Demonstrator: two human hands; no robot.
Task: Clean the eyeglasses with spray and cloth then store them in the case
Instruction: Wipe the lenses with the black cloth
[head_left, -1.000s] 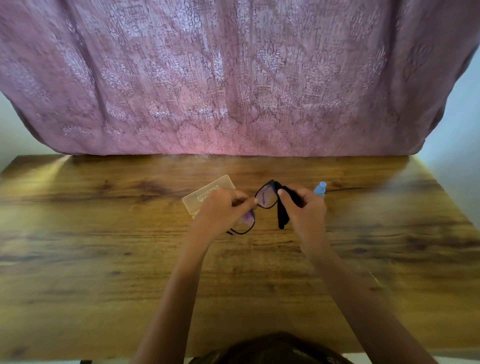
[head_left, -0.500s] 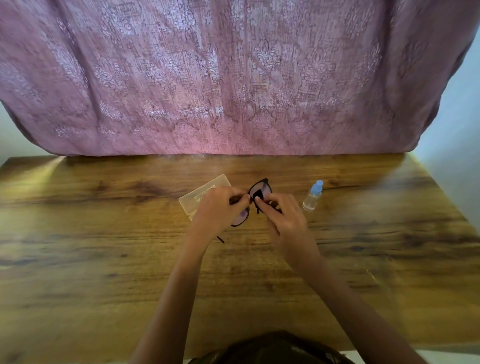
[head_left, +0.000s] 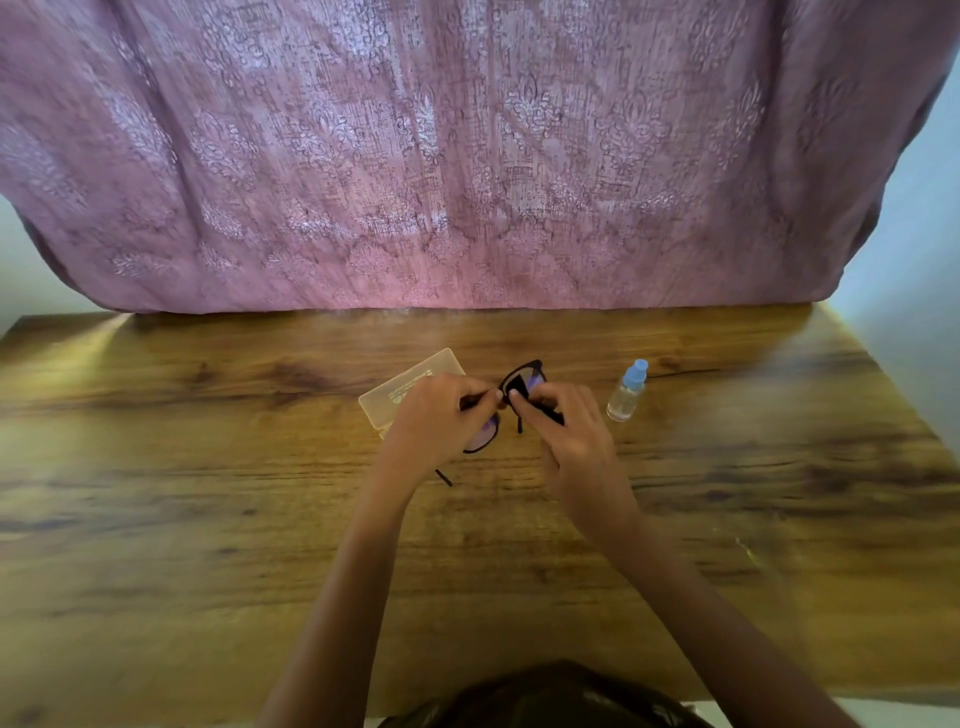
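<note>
Black-framed eyeglasses (head_left: 530, 378) are held above the wooden table (head_left: 208, 519), tilted with one lens up and one lens down. My left hand (head_left: 436, 421) pinches the frame near the bridge and covers part of the lower lens. My right hand (head_left: 566, 431) pinches a small black cloth (head_left: 548, 413) against the upper lens. A pale yellow translucent case (head_left: 402, 392) lies shut on the table just behind my left hand. A small clear spray bottle (head_left: 627, 392) with a blue cap stands upright to the right of my right hand.
A pink patterned curtain (head_left: 467, 156) hangs down to the far edge of the table. Bare wood stretches to the left and right of my hands. A dark garment (head_left: 545, 696) shows at the bottom edge.
Both hands shifted left, uncovering the spray bottle. My right hand's fingers moved with the cloth onto the upper lens, and the glasses tilted more upright.
</note>
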